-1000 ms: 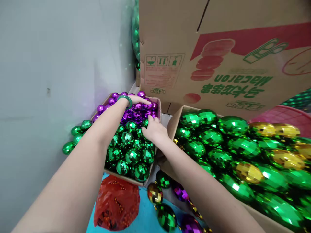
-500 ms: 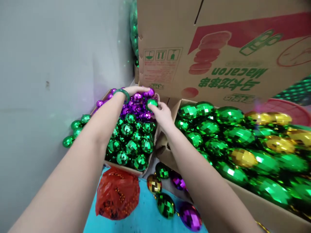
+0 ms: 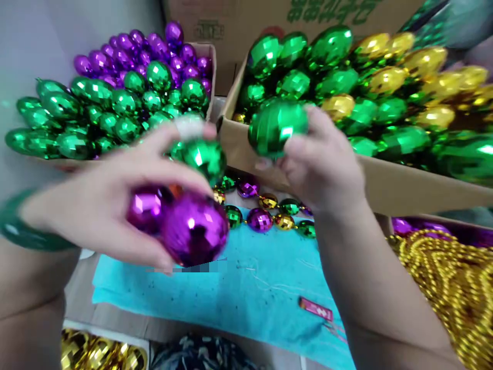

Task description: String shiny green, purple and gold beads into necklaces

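The left hand [image 3: 102,192] curls half-closed round two purple balls [image 3: 196,228] while the right hand [image 3: 327,162] pinches a green ball [image 3: 271,128] near a box [image 3: 393,182]

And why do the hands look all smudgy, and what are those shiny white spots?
Head view: the left hand and right hand are blurry, probably from moving; head view again: the white spots are glare on the shiny purple balls and green ball; same head view: the strung beads between the hands look crisper.
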Demonstrator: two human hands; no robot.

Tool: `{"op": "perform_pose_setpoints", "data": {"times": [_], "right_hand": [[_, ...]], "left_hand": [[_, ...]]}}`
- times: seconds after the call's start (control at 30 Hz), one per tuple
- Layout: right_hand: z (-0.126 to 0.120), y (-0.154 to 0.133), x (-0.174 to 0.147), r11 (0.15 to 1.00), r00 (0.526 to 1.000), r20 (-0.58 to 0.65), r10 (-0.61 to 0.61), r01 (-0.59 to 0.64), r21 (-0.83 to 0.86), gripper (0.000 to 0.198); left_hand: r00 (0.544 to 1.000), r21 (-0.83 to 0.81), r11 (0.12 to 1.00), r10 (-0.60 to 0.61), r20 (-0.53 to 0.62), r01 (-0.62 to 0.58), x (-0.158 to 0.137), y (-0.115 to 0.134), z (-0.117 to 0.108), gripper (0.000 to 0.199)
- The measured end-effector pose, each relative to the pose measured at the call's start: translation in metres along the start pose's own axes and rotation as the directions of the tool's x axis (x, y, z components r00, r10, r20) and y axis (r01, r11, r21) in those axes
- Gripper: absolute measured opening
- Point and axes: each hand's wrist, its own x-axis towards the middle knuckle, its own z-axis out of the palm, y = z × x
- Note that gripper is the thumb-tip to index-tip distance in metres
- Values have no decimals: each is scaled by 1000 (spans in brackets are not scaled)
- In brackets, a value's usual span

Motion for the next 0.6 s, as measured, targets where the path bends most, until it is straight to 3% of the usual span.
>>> {"op": "perform_pose_setpoints", "data": {"times": [0.07,0.1,0.13,0.23,0.3,0.37,0.47,0.53,0.6], "right_hand": [[-7,29,-57,982,1000,-9,8,-9,-188,51],[-8,45,-87,954,999,23,32,-23,-299,49],[-7,63,-114,918,996,44,82,-58,-392,46],[4,120,-176,814,981,-3,195,-164,-557,48],[12,148,-198,750,985,-38,168,-153,-644,52],[20,161,-210,689,990,-60,129,-133,-713,57],[23,152,-221,616,995,-48,84,-90,-783,66],[12,134,-218,599,999,-32,41,-50,-799,63],[-15,108,-201,595,998,-54,-23,-29,-804,49]], "left_hand": [[977,4,996,84,194,-86,-23,0,51,48],[945,7,996,79,316,-86,-31,-6,83,51],[930,16,997,62,363,-73,-35,-14,116,53],[928,134,980,91,362,-148,-32,-40,204,59],[954,243,955,96,284,-168,-24,-49,241,59],[977,325,934,86,195,-147,-22,-49,261,57],[992,391,916,53,112,-93,-25,-41,273,57],[995,420,904,43,95,-79,-27,-37,276,62],[996,442,894,44,83,-76,-27,-36,278,69]]}}
